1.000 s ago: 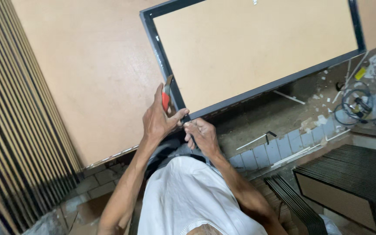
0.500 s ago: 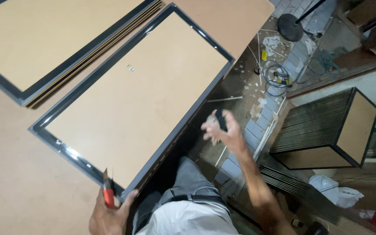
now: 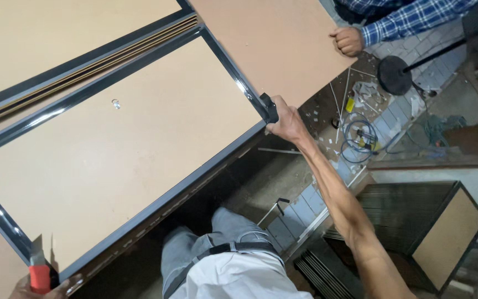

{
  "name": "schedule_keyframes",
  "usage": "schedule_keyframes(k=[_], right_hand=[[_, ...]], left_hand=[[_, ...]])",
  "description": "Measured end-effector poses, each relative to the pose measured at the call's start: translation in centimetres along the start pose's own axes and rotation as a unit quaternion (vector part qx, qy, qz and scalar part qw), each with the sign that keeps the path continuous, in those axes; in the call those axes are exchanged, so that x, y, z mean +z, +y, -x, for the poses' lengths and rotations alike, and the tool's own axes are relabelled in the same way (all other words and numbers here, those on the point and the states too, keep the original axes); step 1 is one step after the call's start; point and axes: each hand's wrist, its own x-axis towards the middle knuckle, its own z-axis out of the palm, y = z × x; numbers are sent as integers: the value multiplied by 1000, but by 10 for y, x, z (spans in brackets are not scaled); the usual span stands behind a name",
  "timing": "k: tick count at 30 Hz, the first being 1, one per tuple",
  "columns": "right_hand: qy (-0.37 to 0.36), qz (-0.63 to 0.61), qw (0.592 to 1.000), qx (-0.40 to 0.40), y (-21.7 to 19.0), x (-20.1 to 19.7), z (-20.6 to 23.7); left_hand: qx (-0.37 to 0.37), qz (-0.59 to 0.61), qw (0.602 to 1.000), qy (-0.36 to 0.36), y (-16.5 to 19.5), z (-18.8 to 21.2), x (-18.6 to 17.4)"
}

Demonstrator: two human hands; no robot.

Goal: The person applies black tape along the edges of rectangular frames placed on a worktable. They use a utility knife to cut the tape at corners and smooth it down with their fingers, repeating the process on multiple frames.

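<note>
A large tan panel with a glossy black frame lies on a brown board table. My right hand is stretched out and grips the frame's far right corner, where a small black corner piece sits. My left hand shows only at the bottom left edge, shut on a red utility knife with its blade up, beside the frame's near left corner. A small metal piece lies on the panel.
A second framed panel lies behind the first, with thin strips between them. Another person's hand in a blue plaid sleeve rests on the table's far edge. Coiled cable, a round black stand base and a stack of slats lie on the floor.
My right hand reached out from in front of my body to the frame's far right corner and gripped it. The view shifted; my left hand still holds the knife at the near corner.
</note>
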Motion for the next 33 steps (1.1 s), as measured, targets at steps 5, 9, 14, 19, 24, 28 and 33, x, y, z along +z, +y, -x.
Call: schedule_keyframes(k=[5, 9, 14, 19, 24, 28, 33], right_hand=[[-19, 29, 999, -36, -4, -5, -7], [-27, 10, 999, -42, -6, -7, -6], [-64, 7, 997, 37, -38, -33, -7], [-93, -486, 867, 58, -98, -122, 10], [6, -347, 910, -225, -136, -146, 22], [-143, -377, 911, -91, -133, -93, -20], [-349, -395, 850, 32, -101, -42, -70]], left_hand=[[-47, -56, 997, -27, 22, 15, -6], [-73, -4, 997, -19, 12, 15, 6], [128, -116, 968, 181, 4, 15, 30], [151, 271, 876, 370, 90, 55, 53], [247, 546, 797, 74, 248, 104, 129], [324, 383, 858, 112, 342, 90, 175], [388, 75, 859, 326, 411, 76, 210]])
